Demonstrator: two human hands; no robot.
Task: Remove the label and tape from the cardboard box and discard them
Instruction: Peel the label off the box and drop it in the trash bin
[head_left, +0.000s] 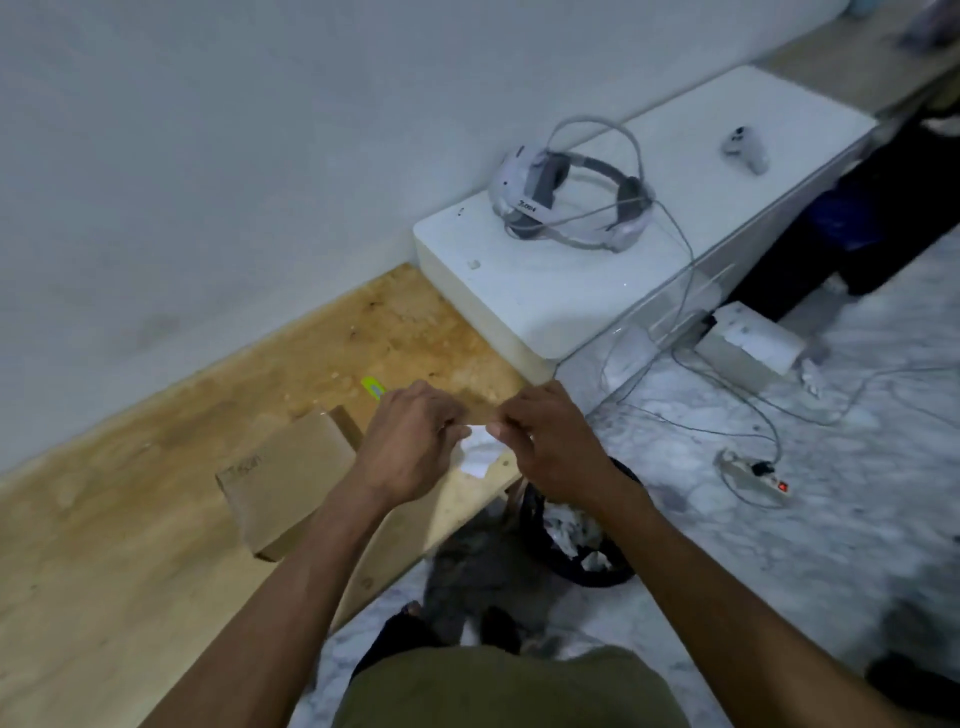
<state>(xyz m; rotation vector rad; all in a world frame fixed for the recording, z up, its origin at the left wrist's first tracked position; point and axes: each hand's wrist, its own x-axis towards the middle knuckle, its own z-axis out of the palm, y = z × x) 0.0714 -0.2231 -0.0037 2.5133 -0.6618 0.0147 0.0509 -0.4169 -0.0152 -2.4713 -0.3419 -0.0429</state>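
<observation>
A small brown cardboard box (283, 480) lies on the wooden tabletop (130, 519), just left of my arms. My left hand (410, 447) and my right hand (556, 441) are held close together above the table's right edge. Between their fingertips they pinch a crumpled white label (479, 451), which hangs down between them. Below my right forearm on the floor stands a black bin (576, 535) with white paper scraps inside. A green-yellow cutter (371, 387) lies on the table, partly hidden behind my left hand.
A white cabinet (571, 291) stands to the right of the table, with a headset (566, 195) and a controller (745, 150) on top. Cables and a power strip (756, 475) lie on the marble floor at the right. A white wall runs behind the table.
</observation>
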